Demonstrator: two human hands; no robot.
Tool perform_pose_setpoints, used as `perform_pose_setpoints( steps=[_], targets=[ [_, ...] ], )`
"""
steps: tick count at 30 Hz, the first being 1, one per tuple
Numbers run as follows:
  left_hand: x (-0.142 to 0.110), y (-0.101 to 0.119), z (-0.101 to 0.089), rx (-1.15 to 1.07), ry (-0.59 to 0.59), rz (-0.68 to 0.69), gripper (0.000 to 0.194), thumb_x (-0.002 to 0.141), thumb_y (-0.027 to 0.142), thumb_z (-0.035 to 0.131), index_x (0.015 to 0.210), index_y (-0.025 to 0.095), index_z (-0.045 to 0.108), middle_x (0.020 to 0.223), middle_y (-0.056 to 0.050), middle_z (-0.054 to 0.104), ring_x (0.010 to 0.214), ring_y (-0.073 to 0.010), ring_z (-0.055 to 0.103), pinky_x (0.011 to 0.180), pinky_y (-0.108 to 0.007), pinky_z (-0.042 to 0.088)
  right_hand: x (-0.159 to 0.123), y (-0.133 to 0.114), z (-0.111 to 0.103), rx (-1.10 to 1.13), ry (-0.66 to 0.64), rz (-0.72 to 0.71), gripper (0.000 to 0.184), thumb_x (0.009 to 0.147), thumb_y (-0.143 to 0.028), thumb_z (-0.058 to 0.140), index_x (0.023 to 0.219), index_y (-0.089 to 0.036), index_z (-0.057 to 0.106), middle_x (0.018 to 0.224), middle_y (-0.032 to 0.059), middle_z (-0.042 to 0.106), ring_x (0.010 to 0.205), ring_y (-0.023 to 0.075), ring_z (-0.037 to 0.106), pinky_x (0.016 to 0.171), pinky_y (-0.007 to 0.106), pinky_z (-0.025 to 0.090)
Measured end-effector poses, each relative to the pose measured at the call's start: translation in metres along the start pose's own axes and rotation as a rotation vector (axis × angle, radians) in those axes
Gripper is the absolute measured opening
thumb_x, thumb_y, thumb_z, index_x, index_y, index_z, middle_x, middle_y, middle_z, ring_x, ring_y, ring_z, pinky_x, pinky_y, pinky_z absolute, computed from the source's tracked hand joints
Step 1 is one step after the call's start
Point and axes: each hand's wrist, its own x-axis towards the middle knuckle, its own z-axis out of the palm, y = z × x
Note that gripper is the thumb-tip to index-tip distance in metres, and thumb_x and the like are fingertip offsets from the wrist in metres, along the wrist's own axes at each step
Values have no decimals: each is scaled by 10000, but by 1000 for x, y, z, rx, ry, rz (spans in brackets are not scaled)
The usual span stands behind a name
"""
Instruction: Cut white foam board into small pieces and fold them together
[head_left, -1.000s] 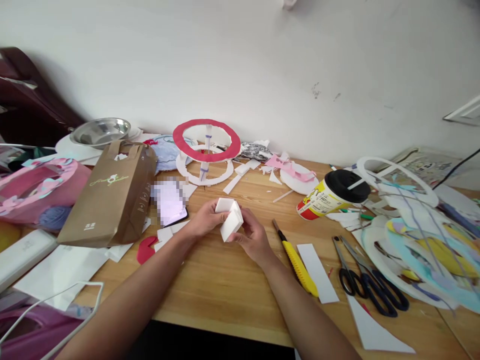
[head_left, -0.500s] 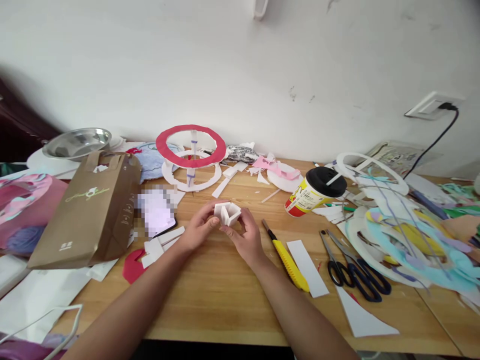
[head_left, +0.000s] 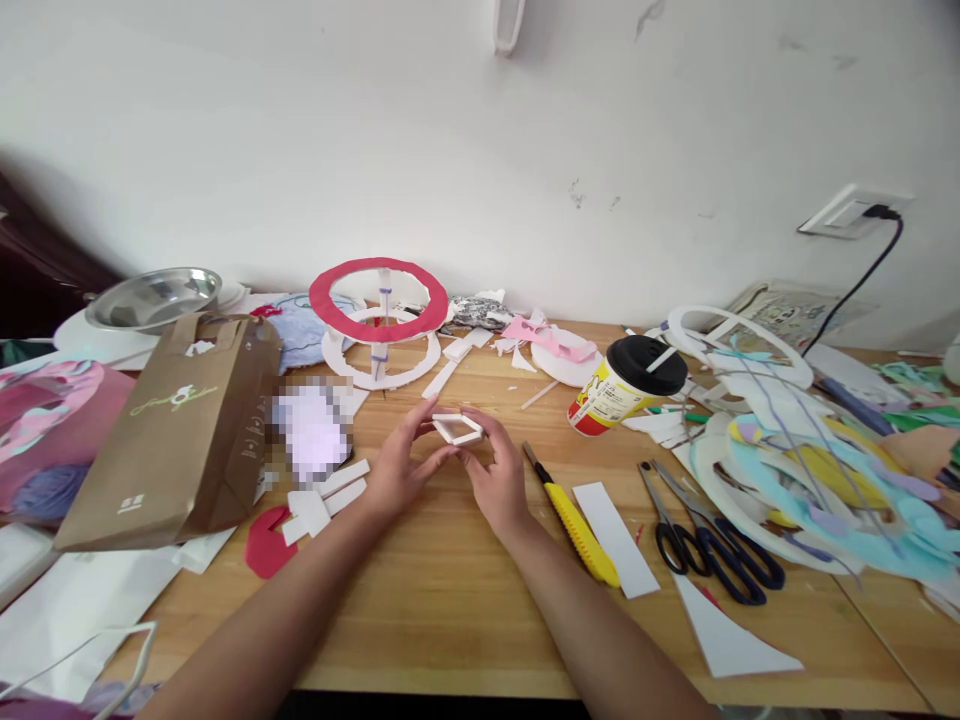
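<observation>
Both of my hands hold a small white folded paper frame point(head_left: 457, 428), a diamond-shaped open loop, just above the wooden table point(head_left: 450, 590). My left hand point(head_left: 405, 465) pinches its left corner with fingertips. My right hand point(head_left: 495, 475) grips its right side. Behind them stands a two-tier stand of white rings topped with a red ring point(head_left: 379, 300). A yellow utility knife point(head_left: 574, 515) lies just right of my right hand.
A brown paper bag point(head_left: 172, 425) and a phone point(head_left: 311, 430) lie at left, with white scraps point(head_left: 326, 495) and a red piece point(head_left: 266, 530). A cup with black lid point(head_left: 626, 385), white strip point(head_left: 615, 540), black scissors point(head_left: 712, 545) and piled coloured cutouts point(head_left: 817, 470) fill the right.
The white paper piece was a bulky folded block; my hands have turned and opened it into a flat diamond loop. The view has shifted slightly left and down.
</observation>
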Motion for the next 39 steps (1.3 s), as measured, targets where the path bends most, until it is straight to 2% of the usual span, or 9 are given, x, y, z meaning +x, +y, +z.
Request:
perform_pose_setpoints(
  steps=[3,8,13,18,23,25,29,34,39],
  targets=[
    [-1,0,0,41,-17,12,582,869,245,655,1401,305,427,1282,-111,576,1188,-227,585,978,-414,533,-1,-1,0,12,-16,47,339,895,-222,619,1232,-250,593,1231,84,658,1183,227,596,1039,410,463],
    [1,8,2,-52,-4,-57,688,868,245,659,1457,302,307,1223,-103,595,1182,-215,593,995,-436,523,0,-4,-1,8,-6,58,281,882,-223,628,1162,-251,623,1153,70,694,1104,225,640,983,384,499],
    [1,13,3,-25,-18,-107,580,876,248,648,1401,291,404,1247,-96,589,1181,-203,589,1009,-417,509,0,-4,-1,-6,-4,44,248,883,-227,624,1130,-251,626,1135,65,697,1083,225,647,967,379,503],
    [0,14,2,39,-1,-84,604,885,251,635,1425,274,365,1206,-93,621,1148,-203,606,1012,-419,497,0,-4,-1,-10,4,49,213,890,-227,615,1102,-248,618,1105,65,702,1064,221,653,953,369,508],
    [0,17,0,228,7,-64,378,883,287,633,1248,251,541,1140,-76,665,1078,-212,635,968,-402,504,-1,-3,0,3,1,60,178,904,-232,590,1078,-255,619,1072,60,705,1037,221,655,940,374,509],
    [0,17,1,197,18,-74,331,883,294,634,1203,242,567,1117,-71,672,1056,-207,641,952,-390,508,-2,-2,0,5,4,67,174,902,-240,593,1073,-255,621,1068,60,704,1031,220,654,934,374,509],
    [2,16,2,96,40,-158,354,876,335,645,1207,225,582,1109,-83,674,1042,-207,642,942,-376,508,-2,-1,1,-12,7,89,163,902,-267,598,1063,-248,621,1052,69,701,1005,224,652,908,372,517],
    [5,19,-1,138,30,-142,217,868,364,654,1035,226,670,1009,-61,686,974,-203,633,897,-358,503,0,0,0,0,-3,29,129,920,-265,577,1033,-240,636,1041,70,675,1023,214,628,917,365,510],
    [7,22,-1,118,14,-149,234,881,371,635,1052,214,662,1005,-72,673,959,-205,620,872,-354,498,-4,6,2,43,16,73,258,931,-288,568,1181,-227,586,1155,103,639,1079,220,613,926,376,519]
  ],
)
